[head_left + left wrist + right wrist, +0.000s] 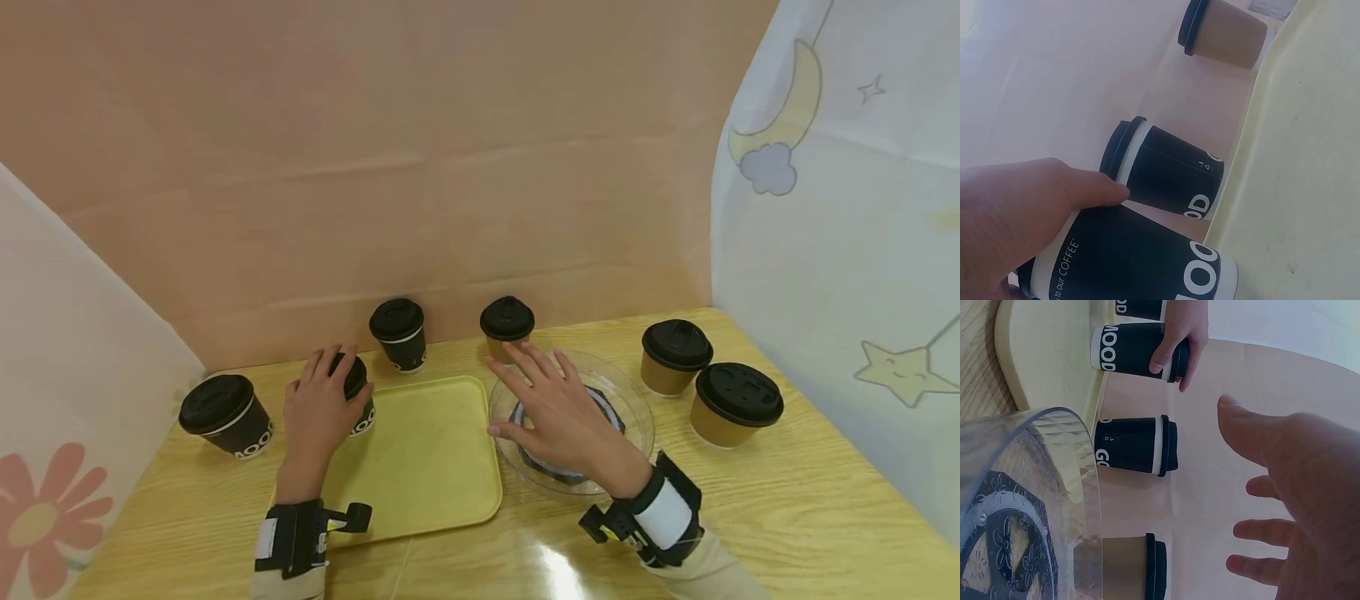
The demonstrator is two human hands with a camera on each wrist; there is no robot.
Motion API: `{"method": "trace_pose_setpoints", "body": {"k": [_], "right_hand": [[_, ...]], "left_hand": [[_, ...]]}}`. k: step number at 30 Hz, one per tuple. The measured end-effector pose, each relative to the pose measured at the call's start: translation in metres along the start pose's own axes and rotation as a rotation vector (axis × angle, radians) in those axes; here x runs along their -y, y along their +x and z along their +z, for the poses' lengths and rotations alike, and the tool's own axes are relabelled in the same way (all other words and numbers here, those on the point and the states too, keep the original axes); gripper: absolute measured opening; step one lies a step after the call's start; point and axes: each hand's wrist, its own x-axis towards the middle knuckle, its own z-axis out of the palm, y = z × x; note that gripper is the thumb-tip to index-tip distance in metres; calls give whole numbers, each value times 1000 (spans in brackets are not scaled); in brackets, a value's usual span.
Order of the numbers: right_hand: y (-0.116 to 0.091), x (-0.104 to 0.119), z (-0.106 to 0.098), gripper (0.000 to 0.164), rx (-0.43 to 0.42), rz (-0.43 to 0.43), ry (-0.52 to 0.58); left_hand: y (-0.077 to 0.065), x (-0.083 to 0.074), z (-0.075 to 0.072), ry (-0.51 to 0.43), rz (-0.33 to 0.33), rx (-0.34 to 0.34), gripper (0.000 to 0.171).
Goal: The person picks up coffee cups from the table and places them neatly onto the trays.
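Observation:
My left hand (318, 410) grips a black paper coffee cup (1141, 256) with a black lid, thumb and fingers around its upper part. In the head view this cup stands upright at the left side of a yellow tray (423, 454). My right hand (566, 417) hovers with spread fingers over a round clear plastic container (639, 417) and holds nothing. Through the container's wall a dark patterned shape (1013, 537) shows. Behind the tray stands another black cup (405, 346). A brown cup (507, 327) with a black lid stands behind the container.
One more black cup (228, 417) stands at the left of the wooden table (810, 500). Two brown cups, a farther one (666, 367) and a nearer one (723, 412), stand at the right. A pinkish-brown sheet (420, 192) hangs behind; pale printed sheets flank the table.

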Motion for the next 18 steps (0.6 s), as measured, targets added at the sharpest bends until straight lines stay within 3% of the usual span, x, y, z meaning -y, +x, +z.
{"method": "trace_pose_setpoints", "body": {"k": [9,18], "right_hand": [[-5,-4,-1,79,2,-3,-27],[-4,-5,-2,79,-2,-4,-23]], "left_hand": [[4,-10,-3,-36,-2,20,64],[7,-12,-5,-44,15,-17,68]]}}
